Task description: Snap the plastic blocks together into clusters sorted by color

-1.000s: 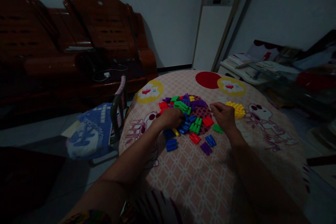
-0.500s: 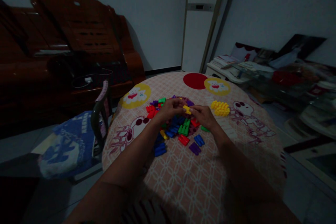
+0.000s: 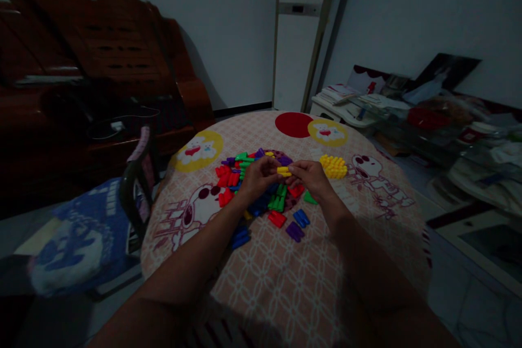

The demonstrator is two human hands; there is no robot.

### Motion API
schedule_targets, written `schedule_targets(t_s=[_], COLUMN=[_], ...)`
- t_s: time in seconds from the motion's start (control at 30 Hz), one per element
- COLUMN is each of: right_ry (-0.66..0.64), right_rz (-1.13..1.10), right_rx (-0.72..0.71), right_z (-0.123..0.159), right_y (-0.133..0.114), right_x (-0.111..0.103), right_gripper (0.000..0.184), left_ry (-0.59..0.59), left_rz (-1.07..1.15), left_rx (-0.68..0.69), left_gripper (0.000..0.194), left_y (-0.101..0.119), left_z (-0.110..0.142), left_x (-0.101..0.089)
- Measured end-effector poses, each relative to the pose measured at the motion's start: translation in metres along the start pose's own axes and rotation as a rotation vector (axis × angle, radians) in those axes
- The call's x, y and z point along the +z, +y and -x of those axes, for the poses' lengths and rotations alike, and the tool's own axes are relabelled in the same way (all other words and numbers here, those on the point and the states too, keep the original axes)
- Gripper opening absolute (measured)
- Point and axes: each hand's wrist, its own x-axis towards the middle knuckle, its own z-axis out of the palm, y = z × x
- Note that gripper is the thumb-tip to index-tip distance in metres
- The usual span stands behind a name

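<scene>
Left hand (image 3: 260,178) and right hand (image 3: 311,177), fingers nearly closed, both pinch the yellow piece (image 3: 284,172), at twelve o'clock; fingertips hide its ends. Toward nine o'clock, the left hand partly covers coloured blocks (image 3: 233,179).

No readable text, pale marks (image 3: 113,197) on blue cloth (image 3: 84,234), too blurred

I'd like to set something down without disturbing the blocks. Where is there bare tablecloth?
The widest bare tablecloth lies between the forearms, nearer than the purple block. Another patch runs right of the yellow block cluster, across the printed dog. It's crowded mid-table: loose blocks lie around the left hand and right hand, which meet at a small yellow block.
</scene>
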Motion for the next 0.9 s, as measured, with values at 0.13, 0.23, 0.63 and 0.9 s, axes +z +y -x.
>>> schedule_targets(t_s=[0.13,0.23,0.63,0.9], right_ry=[0.104,0.296,0.224,0.195], right_rz=[0.128,0.431,1.135,1.288], right_rx=[-0.099,-0.324,-0.532,-0.547], right_z=[-0.005,-0.011,-0.025,-0.033], right_y=[-0.011,-0.024,-0.026,-0.011], right_x=[-0.022,-0.057,-0.118,-0.126], right_gripper=[0.030,0.025,0.014,0.017], left_ry=[-0.033,-0.033,0.000,-0.003], left_rz=[-0.037,-0.088,-0.200,-0.223], left_rx=[0.049,0.058,0.069,0.076], left_gripper=[0.039,0.038,0.038,0.038], left_y=[0.000,-0.001,0.003,-0.001], left_z=[0.001,0.001,0.002,0.001], left_x=[-0.001,-0.003,-0.003,-0.006])
